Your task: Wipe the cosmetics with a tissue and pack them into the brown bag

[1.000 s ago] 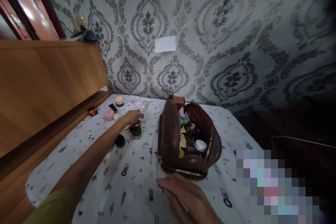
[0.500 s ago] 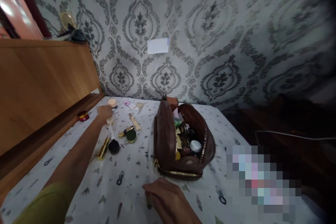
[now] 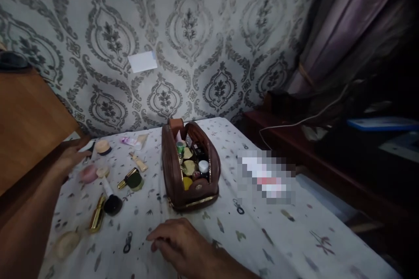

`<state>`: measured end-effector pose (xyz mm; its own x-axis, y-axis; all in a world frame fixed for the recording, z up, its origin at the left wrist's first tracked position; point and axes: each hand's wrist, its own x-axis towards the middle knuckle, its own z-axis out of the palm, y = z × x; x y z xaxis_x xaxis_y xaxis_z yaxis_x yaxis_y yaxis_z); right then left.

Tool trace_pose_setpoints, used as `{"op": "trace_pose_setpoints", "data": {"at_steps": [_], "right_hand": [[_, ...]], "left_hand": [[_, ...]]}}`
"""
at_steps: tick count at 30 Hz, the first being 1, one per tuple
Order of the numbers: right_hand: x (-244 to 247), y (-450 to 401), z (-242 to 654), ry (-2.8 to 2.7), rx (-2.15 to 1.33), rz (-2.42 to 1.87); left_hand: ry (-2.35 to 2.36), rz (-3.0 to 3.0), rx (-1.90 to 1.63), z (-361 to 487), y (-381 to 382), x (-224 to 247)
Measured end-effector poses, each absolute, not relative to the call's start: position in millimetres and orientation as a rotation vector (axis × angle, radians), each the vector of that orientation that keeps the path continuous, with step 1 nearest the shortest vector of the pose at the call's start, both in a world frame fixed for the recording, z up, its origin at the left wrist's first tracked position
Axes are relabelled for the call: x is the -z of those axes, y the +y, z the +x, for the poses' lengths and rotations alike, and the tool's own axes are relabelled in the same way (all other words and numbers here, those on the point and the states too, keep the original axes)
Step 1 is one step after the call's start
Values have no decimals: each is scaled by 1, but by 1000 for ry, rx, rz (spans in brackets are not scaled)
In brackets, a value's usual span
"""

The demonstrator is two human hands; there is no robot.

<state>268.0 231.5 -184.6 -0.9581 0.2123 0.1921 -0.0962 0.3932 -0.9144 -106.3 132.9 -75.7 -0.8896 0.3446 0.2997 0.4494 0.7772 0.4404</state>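
Note:
My left hand (image 3: pixel 70 160) reaches to the far left, its fingers closed at a small dark-and-white item (image 3: pixel 89 149) too blurred to name. Beside it stands a beige jar with a dark base (image 3: pixel 103 147). A pink round container (image 3: pixel 89 174) lies just nearer. My right hand (image 3: pixel 183 239) hovers low over the cloth, fingers loosely bent and apart, with nothing seen in them. Past it stands an unzipped brown toiletry bag (image 3: pixel 170 174) packed with small jars and bottles, among them a white-lidded jar (image 3: pixel 203 166).
A makeup brush (image 3: pixel 113 204), gold tube (image 3: pixel 97 216), green-lidded jar (image 3: pixel 135 179), small beige tube (image 3: pixel 139 161) and purple-white tube (image 3: pixel 130 141) lie left of the bag. A blurred-out item (image 3: pixel 265 176) lies right. Wooden furniture (image 3: pixel 29 117) borders the left.
The view has swung to the right. My left hand has moved from right beside the beige jar to its left. My right hand stays in front of the bag.

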Motion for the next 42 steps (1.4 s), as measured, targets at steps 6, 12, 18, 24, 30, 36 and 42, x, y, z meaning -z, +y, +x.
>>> {"op": "trace_pose_setpoints", "data": {"at_steps": [6,12,18,24,30,36,42], "right_hand": [[186,226,270,-2076,-1860,-185],[176,221,273,-1737,-2003,-249],[186,219,266,-1536,-2255,-413],[187,209,269,-1605,-2244,-180],[190,213,274,-1535,-2268,-154],[185,222,275,-1346,-2270,-155],[191,220,271,-1436,-2350,-159]], "left_hand": [[-2694,-1241,1243,1,93,103],[-2463,-2092,785,99,76,133],[-2253,-2126,638,115,81,135],[-2163,-1800,932,153,92,149],[-2217,-1822,870,151,91,177],[-2596,-1400,1194,119,70,189],[-2819,-936,1803,126,77,170]]}}
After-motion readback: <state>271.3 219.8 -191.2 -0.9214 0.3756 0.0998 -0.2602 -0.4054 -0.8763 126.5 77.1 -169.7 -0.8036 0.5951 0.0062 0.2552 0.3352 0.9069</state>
